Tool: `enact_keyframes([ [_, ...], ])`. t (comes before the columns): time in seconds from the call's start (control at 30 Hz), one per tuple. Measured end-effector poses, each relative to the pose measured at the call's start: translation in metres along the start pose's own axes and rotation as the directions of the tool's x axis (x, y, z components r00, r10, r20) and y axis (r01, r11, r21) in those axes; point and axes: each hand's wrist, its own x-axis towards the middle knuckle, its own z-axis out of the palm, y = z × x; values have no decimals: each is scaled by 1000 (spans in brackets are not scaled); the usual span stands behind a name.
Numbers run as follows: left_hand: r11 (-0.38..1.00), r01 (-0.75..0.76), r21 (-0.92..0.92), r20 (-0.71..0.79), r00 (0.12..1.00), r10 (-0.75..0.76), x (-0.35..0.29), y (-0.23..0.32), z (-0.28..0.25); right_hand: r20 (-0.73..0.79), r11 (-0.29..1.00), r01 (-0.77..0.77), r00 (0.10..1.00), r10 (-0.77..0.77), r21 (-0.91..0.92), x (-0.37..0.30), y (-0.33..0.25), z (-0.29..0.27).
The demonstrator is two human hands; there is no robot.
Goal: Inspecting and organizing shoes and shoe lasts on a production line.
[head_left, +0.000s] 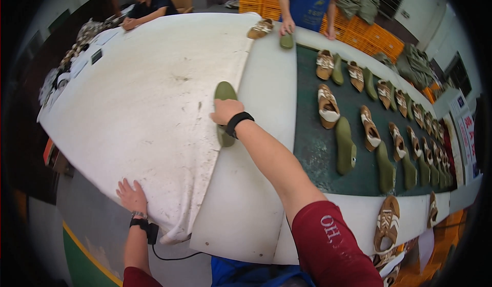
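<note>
a bare right hand (pixel 228 112), a black band at its wrist, grips an olive-green, foot-shaped, smooth shoe last (pixel 226 90) at the edge of a stained white cloth (pixel 148 87) that drapes part of a smooth white bench (pixel 246 205). its fingers are closed across the last's middle, leaving both ends showing; the central hold probably balances the long form. whether the last rests its weight on the bench cannot be told. its long axis runs away from the wearer, roughly along the cloth's edge, with one broad, rounded end pointing to the far side; the hand hides too much to say which end is the toe.

the left hand (pixel 132 196), fingers spread and holding nothing visible, lies at the cloth's near left edge, perhaps for support. to the right, brown-and-white lace-up shoes (pixel 327 106) and more olive-green lasts (pixel 345 146) line a dark green belt (pixel 312 156), many side by side, an arrangement that seems meant to keep each shoe with a last. across the bench, a co-worker in a blue apron (pixel 309 5) touches another green last (pixel 286 42).
</note>
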Motion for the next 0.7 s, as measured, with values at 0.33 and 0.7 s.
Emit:
enact_keyframes([
  [0.33,979,164,-123,101,983,-153,-11,12,-6,-33,999,-14,999,13,-32,-129,27,16],
  [0.7,580,-166,-797,343,667,662,-86,76,-73,355,823,-190,935,-15,535,-259,5,18],
])
